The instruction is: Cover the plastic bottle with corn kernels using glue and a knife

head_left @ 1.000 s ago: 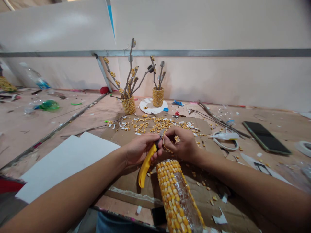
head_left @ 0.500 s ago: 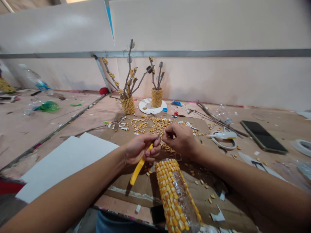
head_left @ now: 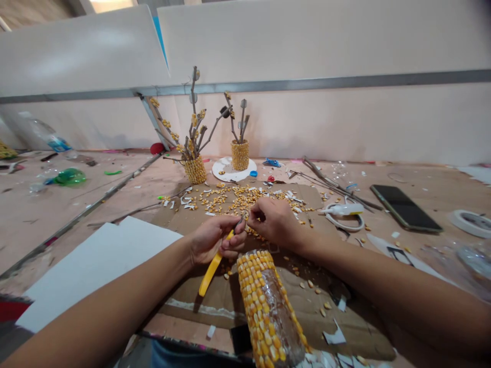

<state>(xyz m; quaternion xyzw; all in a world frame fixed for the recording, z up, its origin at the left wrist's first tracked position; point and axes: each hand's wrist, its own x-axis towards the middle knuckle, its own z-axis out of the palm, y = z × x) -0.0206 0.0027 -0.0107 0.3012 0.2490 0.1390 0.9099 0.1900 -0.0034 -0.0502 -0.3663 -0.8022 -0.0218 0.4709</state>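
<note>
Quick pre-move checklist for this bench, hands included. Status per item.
1. Yellow-handled tool held in left hand: ok.
2. Right hand free of the tool's dark end: cannot tell; fingertips are very close, contact unclear.
3. Kernel-covered cylinder fully covered: not ok; a bare strip runs down its side.
4. Loose kernels near the hands: ok, scattered on the cardboard.
5. Cardboard free of white scraps: not ok; several lie on it.
6. Phone off the cardboard: ok.
</note>
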